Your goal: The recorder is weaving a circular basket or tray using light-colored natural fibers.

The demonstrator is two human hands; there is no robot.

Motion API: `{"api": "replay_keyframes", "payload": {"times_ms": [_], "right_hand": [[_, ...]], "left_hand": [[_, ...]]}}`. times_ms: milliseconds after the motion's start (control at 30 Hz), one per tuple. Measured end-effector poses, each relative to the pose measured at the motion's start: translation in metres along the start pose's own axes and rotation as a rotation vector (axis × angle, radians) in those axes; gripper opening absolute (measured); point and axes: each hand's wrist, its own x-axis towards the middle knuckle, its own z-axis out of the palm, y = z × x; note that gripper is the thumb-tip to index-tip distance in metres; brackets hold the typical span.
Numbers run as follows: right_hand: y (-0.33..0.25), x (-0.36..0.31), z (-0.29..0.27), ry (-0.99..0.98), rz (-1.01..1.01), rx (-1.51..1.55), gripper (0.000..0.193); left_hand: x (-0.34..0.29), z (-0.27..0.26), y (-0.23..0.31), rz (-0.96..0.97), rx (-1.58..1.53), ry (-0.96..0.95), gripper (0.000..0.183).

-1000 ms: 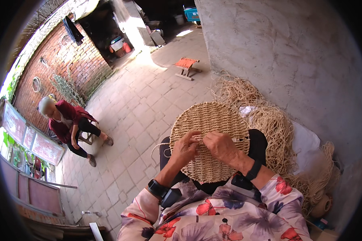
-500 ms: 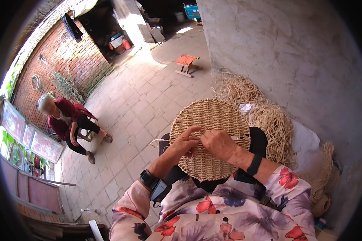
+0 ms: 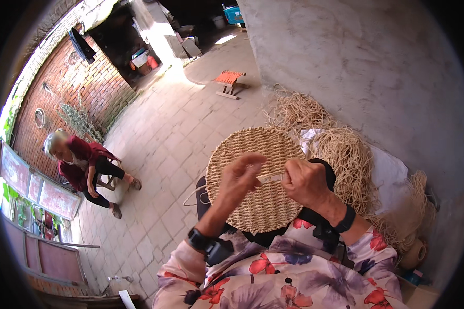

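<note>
One woven disc rests on the lap. Over it, two hands: left half-open, its hold unclear; right curled closed, contents hidden. Rope lies right of the disc, one stool beyond.

A round woven piece rests on the wearer's lap. Over it, the left hand is loosely bent and the right hand curled. Pale cord lies heaped beside a grey wall; across the paving sits a person in dark red.
</note>
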Motion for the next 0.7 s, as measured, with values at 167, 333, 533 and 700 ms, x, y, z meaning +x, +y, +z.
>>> {"api": "replay_keyframes", "payload": {"times_ms": [167,333,533,700], "right_hand": [[0.009,-0.002,-0.028,0.085,0.046,-0.019,0.018],[0.006,-0.015,-0.014,0.082,0.152,0.218,0.020],[0.005,-0.020,0.002,0.003,0.310,0.360,0.036],[0.009,-0.039,0.008,-0.008,0.360,0.410,0.032]], "left_hand": [[-0.007,0.037,-0.029,-0.135,-0.198,-0.117,0.026],[-0.014,0.025,-0.026,-0.070,-0.096,-0.034,0.021],[-0.023,-0.004,-0.038,0.281,0.659,0.175,0.009],[-0.021,0.003,-0.042,0.494,0.894,0.217,0.009]]}}
